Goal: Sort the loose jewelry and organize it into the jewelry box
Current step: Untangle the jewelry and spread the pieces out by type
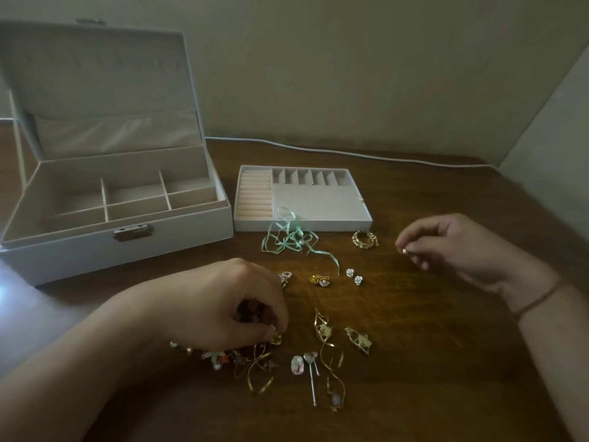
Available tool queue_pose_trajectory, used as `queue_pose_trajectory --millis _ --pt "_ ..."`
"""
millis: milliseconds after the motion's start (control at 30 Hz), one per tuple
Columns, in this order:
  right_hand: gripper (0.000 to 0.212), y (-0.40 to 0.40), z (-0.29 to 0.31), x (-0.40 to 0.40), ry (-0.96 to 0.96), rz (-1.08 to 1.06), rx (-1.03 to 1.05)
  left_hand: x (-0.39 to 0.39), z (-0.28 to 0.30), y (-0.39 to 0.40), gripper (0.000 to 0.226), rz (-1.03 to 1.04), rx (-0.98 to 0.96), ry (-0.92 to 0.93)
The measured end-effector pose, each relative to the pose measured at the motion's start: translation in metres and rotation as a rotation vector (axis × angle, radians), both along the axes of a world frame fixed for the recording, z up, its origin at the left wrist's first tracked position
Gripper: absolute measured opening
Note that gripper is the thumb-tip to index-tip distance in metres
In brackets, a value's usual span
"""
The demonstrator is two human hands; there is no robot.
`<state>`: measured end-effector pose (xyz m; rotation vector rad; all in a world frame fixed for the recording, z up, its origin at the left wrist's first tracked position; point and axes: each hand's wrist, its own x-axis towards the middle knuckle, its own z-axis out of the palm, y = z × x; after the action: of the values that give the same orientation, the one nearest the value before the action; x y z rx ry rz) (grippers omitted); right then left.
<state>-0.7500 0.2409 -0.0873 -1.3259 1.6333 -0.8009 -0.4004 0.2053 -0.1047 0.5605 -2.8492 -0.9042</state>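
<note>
Two hands apart: my left hand pinches gold pieces in the jewelry pile; right hand pinches a tiny earring, beside the open white jewelry box.

Bare table lies open at near right. The jewelry box and its tray block the far left; scattered earrings crowd the near centre.

Dim, soft focus, wide-angle edge bend, glare patch at far left.
</note>
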Motion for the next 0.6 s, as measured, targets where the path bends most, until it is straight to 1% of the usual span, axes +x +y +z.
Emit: queue_pose_trajectory --millis 33,67,133,233,333,600 --pt "0.025 0.005 -0.003 0.001 0.192 -0.038 -0.044 0.000 0.000 0.000 0.016 0.000 -0.004 0.003" --pt "0.025 0.011 -0.007 0.004 0.305 -0.078 -0.090 0.000 -0.001 0.000 0.016 0.000 -0.009 0.005" --pt "0.024 0.022 -0.017 0.017 0.362 -0.132 -0.191 -0.001 -0.001 0.001 0.015 0.004 -0.023 0.008" --pt "0.025 0.030 -0.034 0.037 0.529 -0.102 -0.382 0.000 -0.001 0.002 0.015 0.012 -0.032 0.009" --pt "0.019 0.031 -0.045 0.045 0.626 -0.057 -0.468 0.001 0.001 0.003 0.016 0.017 -0.051 -0.008" --pt "0.013 0.033 -0.054 0.048 0.790 0.000 -0.543 0.001 0.001 0.003 0.018 0.027 -0.083 -0.067"
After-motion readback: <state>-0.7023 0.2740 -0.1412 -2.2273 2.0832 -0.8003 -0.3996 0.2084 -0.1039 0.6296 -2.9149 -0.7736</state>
